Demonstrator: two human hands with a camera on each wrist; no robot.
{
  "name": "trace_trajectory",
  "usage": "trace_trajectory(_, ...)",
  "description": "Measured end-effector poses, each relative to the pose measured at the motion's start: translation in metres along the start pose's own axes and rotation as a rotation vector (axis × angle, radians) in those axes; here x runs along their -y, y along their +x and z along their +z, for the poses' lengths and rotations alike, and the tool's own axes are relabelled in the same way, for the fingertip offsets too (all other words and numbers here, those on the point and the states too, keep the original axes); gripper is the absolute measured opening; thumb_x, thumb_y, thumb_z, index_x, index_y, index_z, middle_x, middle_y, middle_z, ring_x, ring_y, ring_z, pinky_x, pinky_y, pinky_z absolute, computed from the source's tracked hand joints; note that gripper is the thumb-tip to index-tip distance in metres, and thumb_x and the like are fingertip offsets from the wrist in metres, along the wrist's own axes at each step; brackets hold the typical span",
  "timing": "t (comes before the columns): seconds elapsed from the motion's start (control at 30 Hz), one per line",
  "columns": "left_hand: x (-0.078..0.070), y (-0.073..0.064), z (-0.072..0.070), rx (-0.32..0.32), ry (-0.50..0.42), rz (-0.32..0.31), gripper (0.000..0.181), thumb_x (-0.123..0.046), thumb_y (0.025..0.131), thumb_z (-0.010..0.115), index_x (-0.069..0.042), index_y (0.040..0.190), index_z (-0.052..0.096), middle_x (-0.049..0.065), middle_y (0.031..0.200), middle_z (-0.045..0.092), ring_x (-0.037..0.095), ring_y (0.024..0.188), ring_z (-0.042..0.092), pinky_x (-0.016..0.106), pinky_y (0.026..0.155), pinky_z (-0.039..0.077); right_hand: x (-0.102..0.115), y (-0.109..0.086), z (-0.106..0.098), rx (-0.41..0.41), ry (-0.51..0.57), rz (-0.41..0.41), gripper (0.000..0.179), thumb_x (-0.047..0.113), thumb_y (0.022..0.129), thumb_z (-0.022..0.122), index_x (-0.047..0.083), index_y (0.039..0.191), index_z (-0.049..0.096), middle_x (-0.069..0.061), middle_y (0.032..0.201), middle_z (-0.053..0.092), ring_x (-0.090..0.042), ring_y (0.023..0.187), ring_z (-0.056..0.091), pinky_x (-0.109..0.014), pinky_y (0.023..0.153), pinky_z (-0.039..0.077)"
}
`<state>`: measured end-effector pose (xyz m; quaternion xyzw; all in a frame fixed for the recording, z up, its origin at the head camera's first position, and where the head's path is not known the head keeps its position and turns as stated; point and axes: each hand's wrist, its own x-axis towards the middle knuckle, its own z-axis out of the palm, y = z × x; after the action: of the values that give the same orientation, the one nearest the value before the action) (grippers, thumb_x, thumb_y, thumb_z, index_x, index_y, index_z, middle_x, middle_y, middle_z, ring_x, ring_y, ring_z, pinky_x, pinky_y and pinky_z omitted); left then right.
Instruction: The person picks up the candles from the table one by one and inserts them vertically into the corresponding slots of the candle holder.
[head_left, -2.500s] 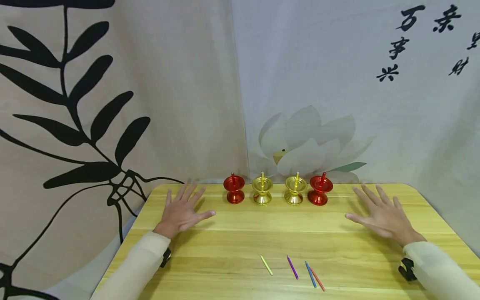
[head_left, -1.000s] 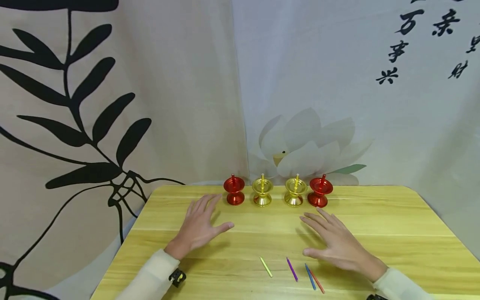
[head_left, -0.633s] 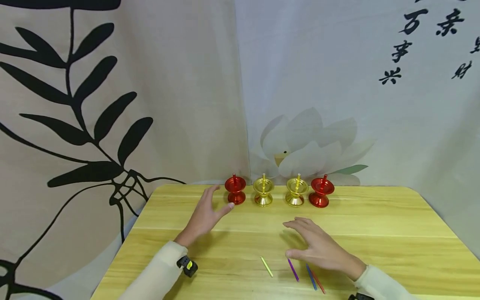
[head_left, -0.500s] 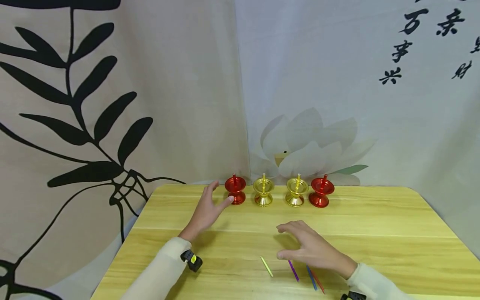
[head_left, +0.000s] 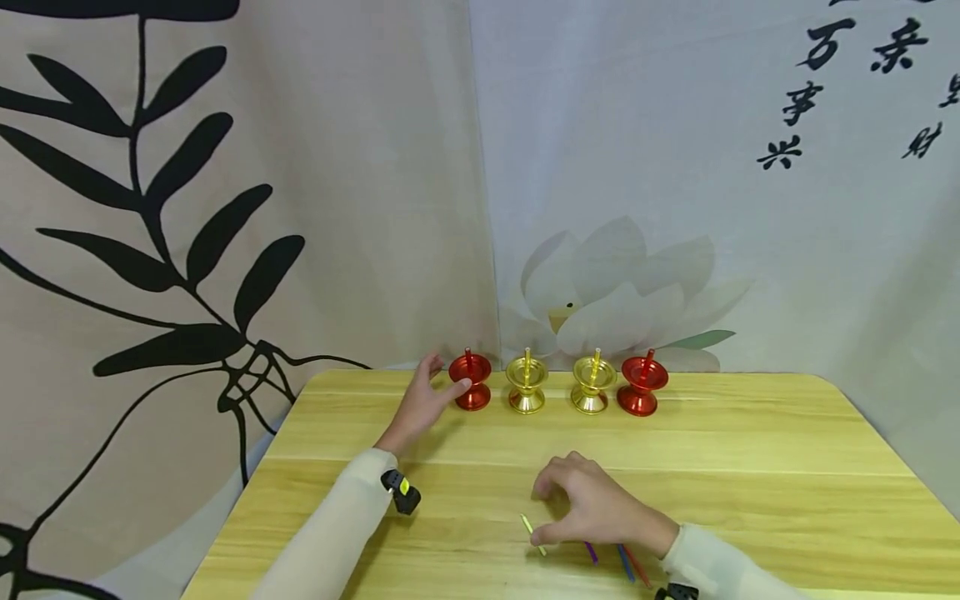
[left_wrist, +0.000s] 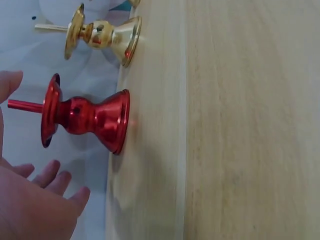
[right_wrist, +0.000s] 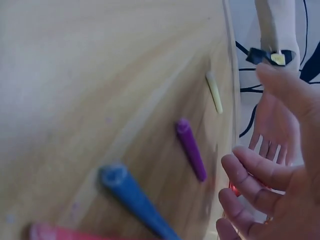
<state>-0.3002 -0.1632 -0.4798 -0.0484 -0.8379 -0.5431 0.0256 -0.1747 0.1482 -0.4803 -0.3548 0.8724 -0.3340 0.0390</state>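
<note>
Red candlestick (left_wrist: 82, 115) — wooden table (head_left: 750, 450), leaf-printed backdrop (head_left: 375, 208)

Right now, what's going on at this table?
The person's left grip is open beside the leftmost red candle holder, holding nothing. The right grip, also empty, hovers by a thin yellow stick. Two gold candle holders and another red candle holder complete the row. A purple stick, blue stick and red stick lie on the table.
</note>
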Motion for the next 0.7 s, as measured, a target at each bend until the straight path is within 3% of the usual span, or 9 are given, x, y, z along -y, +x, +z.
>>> trace_trajectory(0.23,0.002,0.010,0.010,0.044,-0.099,-0.009,0.100,-0.028,0.100,0.082,-0.005,0.174,0.021,0.026,0.170,0.039,0.047,0.155,0.039,0.064,0.124,0.037,0.002,0.002,0.011,0.014,-0.073,-0.041,0.041,0.053,0.077,0.099,0.026,0.095,0.076,0.022,0.089,0.063,-0.002,0.086,0.051,-0.026,0.076,0.040)
trace_trajectory(0.7,0.007,0.016,0.020,0.070,-0.123,-0.016,0.092,-0.021,0.100,0.082,-0.006,0.172,0.027,0.029,0.166,0.045,0.049,0.151,0.046,0.062,0.120,0.043,0.011,0.004,0.016,0.033,-0.091,-0.048,0.035,0.041,0.075,0.102,0.027,0.086,0.072,0.027,0.078,0.062,0.005,0.079,0.049,-0.026,0.076,0.040)
